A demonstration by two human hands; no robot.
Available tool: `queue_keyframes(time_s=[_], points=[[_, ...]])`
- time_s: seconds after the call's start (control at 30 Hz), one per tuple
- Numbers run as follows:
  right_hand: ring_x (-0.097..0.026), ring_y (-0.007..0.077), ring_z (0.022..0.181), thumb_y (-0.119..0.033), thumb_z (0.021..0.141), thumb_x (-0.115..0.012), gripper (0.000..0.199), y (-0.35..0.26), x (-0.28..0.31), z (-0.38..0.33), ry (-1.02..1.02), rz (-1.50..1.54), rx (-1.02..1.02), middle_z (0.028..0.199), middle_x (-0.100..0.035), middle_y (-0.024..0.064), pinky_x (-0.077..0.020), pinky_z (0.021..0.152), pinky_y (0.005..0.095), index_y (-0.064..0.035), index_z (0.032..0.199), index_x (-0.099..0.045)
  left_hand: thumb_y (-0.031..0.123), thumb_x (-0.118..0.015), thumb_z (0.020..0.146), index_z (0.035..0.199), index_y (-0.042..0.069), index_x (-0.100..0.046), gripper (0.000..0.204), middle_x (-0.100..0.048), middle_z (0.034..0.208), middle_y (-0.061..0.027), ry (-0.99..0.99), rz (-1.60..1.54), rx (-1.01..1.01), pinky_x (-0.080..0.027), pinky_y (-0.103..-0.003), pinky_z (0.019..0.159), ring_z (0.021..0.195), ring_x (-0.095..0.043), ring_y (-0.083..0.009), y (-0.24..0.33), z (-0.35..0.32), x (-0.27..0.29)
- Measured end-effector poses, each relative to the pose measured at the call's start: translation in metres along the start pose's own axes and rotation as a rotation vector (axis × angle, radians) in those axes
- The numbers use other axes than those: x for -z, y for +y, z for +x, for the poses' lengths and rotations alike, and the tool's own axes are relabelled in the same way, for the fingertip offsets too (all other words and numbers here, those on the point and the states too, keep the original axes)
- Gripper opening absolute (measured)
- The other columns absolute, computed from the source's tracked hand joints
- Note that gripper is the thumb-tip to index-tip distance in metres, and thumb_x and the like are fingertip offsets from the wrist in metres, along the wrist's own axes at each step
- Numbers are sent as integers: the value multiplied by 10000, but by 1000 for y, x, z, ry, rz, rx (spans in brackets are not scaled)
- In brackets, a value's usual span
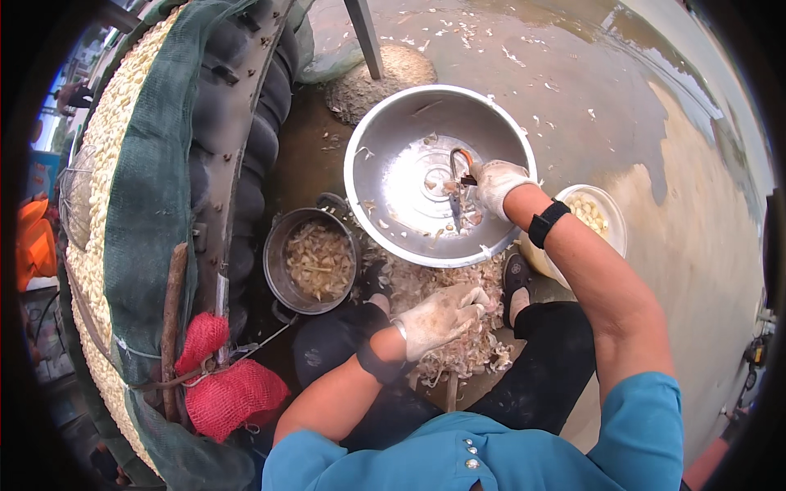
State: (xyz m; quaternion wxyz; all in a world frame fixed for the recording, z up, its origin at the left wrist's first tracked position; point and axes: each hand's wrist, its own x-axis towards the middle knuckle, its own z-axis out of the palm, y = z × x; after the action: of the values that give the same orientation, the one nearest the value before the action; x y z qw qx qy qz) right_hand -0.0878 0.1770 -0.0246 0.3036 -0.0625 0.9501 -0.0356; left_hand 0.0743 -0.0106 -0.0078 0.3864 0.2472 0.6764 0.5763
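My right hand (499,186), in a pale work glove, is closed on a scissors-like tool (456,204) with an orange-and-black looped handle. Its dark blade points down over the wide metal basin (377,155), where a few scraps of skin lie. Lower down, between my knees, my left hand (438,317) is gloved too, its fingers bent together. A small pinkish bit shows by its fingertips; whatever they hold is too hidden to name. Beneath that hand spreads a heap of papery garlic skins (471,356).
Left of the basin stands a metal pot (274,255) of garlic pieces in skins. A white tub (618,233) with peeled cloves sits at its right. Along my left runs a green-netted rack (151,221) heaped with pale cloves, with red mesh bags (233,397) at its foot.
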Motion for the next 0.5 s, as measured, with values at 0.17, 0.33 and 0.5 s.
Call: queue_keyframes(time_s=[0.17,0.33,0.5], points=[[-676,344,1024,-183,894,-563,328,-4,-14,28,-31,-69,14,1086,-696,179,-533,858,458,-107,1209,-610,184,-478,1003,1112,-9,-589,247,-641,1040,-124,10,-117,50,-468,-343,904,992,-615,-226,8,2,6],[-676,313,1051,-244,870,-660,391,-9,-14,29,-66,-210,70,1163,-681,161,-549,872,424,-73,1219,-620,177,-484,995,1140,-12,-592,262,-660,1066,-131,4,-82,70,-471,-342,911,1020,-628,-229,8,3,8],[-685,312,1020,-242,849,-659,315,-3,-19,33,-57,-344,207,1081,-701,167,-548,849,420,-78,1116,-685,163,-475,998,1136,-21,-589,257,-661,1057,-136,44,-71,55,-476,-344,907,1005,-633,-229,3,2,5]])
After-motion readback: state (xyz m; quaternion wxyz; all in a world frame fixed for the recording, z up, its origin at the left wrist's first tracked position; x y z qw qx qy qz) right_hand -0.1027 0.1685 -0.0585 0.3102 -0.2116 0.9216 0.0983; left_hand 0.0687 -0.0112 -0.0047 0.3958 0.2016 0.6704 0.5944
